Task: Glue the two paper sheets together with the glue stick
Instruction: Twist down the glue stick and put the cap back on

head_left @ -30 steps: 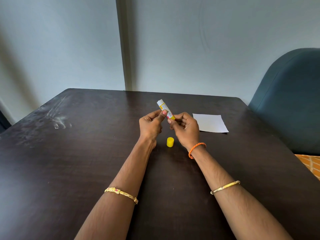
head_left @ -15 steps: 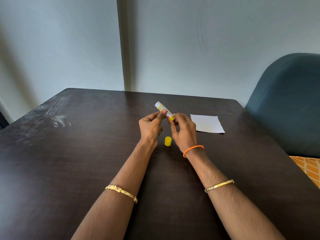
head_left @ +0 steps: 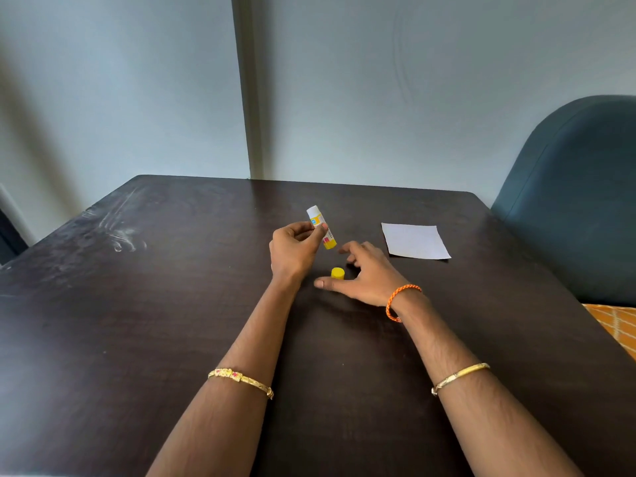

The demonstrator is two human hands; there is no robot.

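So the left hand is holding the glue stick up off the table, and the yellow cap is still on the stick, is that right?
Not quite. The left hand does hold the glue stick up off the table, but the yellow cap is off the stick: it stands on the table beside the open right hand. The head view shows this.

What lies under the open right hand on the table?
The yellow cap stands on the table, framed by the right hand, thumb in front, fingers behind. Whether the fingers touch it cannot be told; the palm covers the tabletop beneath.
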